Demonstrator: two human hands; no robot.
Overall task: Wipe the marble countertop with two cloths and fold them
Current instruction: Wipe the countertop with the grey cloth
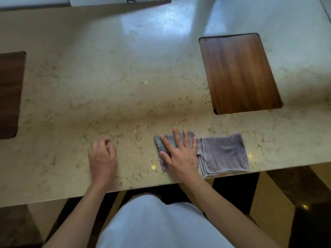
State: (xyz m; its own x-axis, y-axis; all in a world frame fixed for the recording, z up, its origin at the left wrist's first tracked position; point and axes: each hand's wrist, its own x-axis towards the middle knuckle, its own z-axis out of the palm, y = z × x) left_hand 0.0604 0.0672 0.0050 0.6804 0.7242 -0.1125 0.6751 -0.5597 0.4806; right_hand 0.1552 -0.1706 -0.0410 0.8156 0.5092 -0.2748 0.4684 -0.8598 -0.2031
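Two purple-grey cloths lie near the front edge of the beige marble countertop [111, 83]. The right cloth [224, 154] is folded into a neat square and lies untouched. Just left of it, a smaller folded cloth [165, 142] sits under my right hand [180, 154], which presses flat on it with the fingers spread. My left hand [103, 158] rests on the bare marble further left, fingers loosely curled, holding nothing.
A wooden board [240, 74] is set into the countertop at the right, and a darker one [9, 93] at the left edge. A white box [116, 0] stands at the back. The front edge runs just below my hands.
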